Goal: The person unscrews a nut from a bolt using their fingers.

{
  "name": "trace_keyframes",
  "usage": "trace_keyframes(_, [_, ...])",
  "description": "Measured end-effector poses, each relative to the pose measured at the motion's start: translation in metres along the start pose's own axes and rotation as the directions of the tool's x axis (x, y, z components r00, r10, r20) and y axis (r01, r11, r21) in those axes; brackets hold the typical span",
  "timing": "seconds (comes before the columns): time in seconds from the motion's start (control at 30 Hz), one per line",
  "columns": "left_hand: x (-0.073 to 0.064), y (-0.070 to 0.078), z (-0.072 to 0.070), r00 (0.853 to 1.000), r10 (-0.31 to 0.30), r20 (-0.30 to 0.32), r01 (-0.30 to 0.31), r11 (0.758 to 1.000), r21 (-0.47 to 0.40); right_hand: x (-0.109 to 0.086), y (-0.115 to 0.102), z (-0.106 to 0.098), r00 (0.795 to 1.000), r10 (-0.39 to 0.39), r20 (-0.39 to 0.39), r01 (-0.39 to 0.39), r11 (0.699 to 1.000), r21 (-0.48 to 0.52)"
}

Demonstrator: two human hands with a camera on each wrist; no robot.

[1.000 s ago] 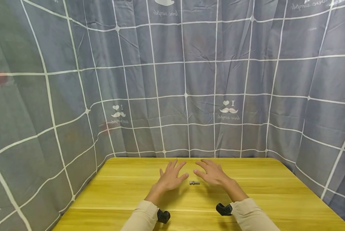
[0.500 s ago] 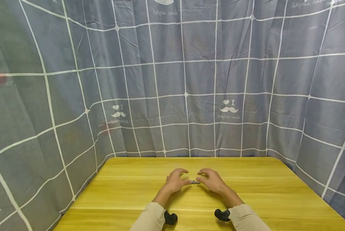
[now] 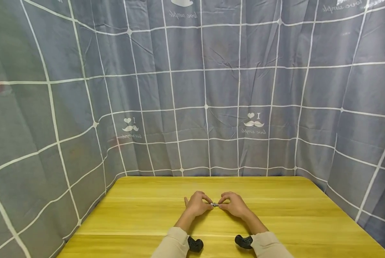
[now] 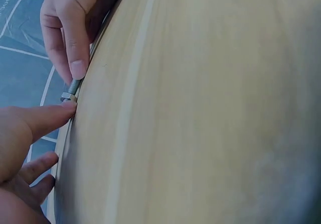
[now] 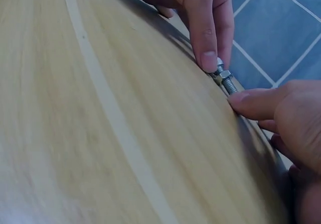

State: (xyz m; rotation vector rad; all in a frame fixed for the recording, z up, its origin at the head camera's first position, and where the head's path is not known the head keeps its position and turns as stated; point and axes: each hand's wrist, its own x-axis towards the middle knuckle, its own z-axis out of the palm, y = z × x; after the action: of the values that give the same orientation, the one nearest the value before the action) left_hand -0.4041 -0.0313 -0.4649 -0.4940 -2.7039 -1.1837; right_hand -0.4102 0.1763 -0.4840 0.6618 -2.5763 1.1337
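Note:
A small metal bolt (image 3: 214, 204) lies crosswise between my two hands over the middle of the table. In the right wrist view a hex nut (image 5: 225, 74) sits on its thread. My left hand (image 3: 197, 205) pinches the bolt's left end between thumb and fingers, covering most of that end. From the other side my right hand (image 3: 235, 205) holds the threaded end (image 5: 230, 86) with thumb and index finger, and its tip is hidden under them. Both hands are close over the tabletop.
The yellow wood-grain table (image 3: 141, 215) spreads out around both hands. A grey curtain (image 3: 224, 86) with white grid lines hangs behind its far edge and along both sides. Black devices (image 3: 195, 245) are strapped at both wrists, by the beige sleeves.
The hands came in from spread fingers above the table to the bolt. The left thumb reached it first, and now both hands pinch its ends.

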Motion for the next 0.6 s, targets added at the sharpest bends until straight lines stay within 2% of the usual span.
trace_keyframes(0.23, [-0.001,0.002,0.002,0.999,0.001,-0.04,-0.001,1.0,-0.008,-0.002,-0.004,0.002,0.998,0.032,-0.049,-0.032,0.999,0.006])
trace_keyframes(0.37, [-0.003,0.004,-0.001,0.998,0.009,-0.055,-0.011,0.999,-0.038,-0.002,-0.009,0.0,0.993,0.069,-0.099,-0.063,0.996,0.061])
trace_keyframes(0.47, [-0.002,0.009,-0.007,0.996,0.028,-0.082,-0.034,0.997,-0.069,0.0,-0.016,-0.004,0.987,0.098,-0.129,-0.085,0.991,0.103])
trace_keyframes(0.6, [0.001,0.016,-0.018,0.989,0.1,-0.112,-0.116,0.984,-0.139,0.005,-0.029,-0.013,0.983,0.107,-0.149,-0.085,0.985,0.148])
